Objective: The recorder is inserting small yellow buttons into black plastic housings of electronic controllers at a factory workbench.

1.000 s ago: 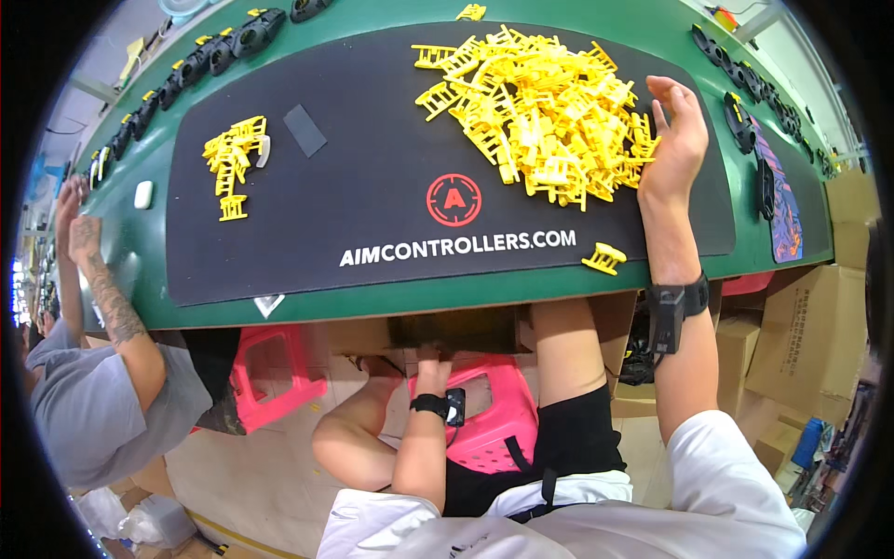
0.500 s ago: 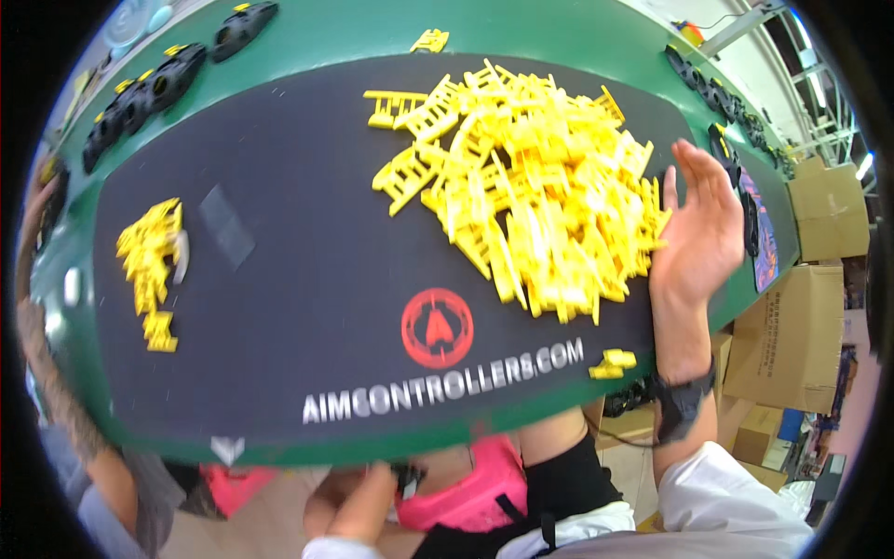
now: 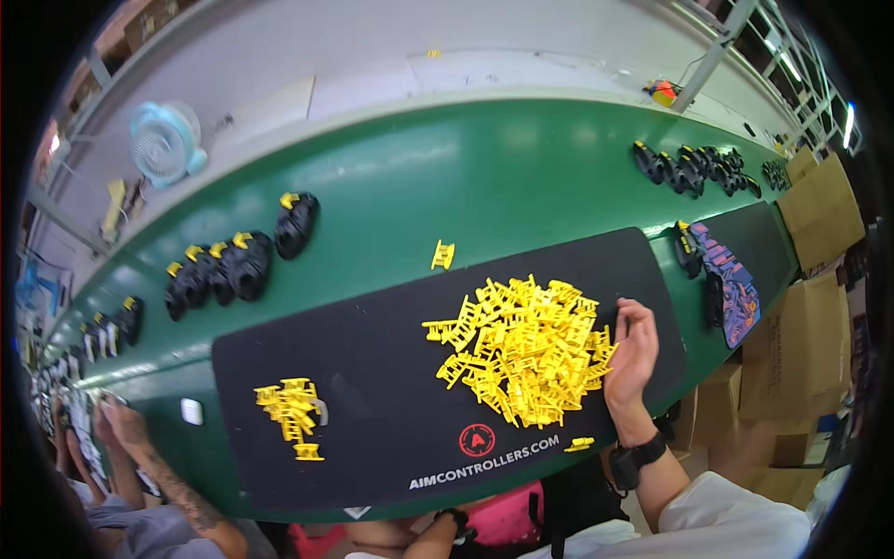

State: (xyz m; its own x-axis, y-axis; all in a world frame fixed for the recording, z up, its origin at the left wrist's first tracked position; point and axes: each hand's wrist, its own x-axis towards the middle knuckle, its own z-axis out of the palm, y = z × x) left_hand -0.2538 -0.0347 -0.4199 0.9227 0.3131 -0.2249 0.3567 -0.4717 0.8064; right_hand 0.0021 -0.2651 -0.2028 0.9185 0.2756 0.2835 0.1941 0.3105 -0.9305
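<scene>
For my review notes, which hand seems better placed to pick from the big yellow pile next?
Likely the right hand: it is beside the big yellow pile; the left hand is hidden.

the right grip (image 3: pixel 633 359) is loosely curled, left forearm (image 3: pixel 432 541) low.

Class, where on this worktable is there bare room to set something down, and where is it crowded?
Black mat: mostly bare between the small yellow pile and the large yellow heap. Green tabletop: bare beyond the lone yellow piece, between the left black shells and right black shells. Crowded: the heap itself, with the right hand at its right side.
</scene>
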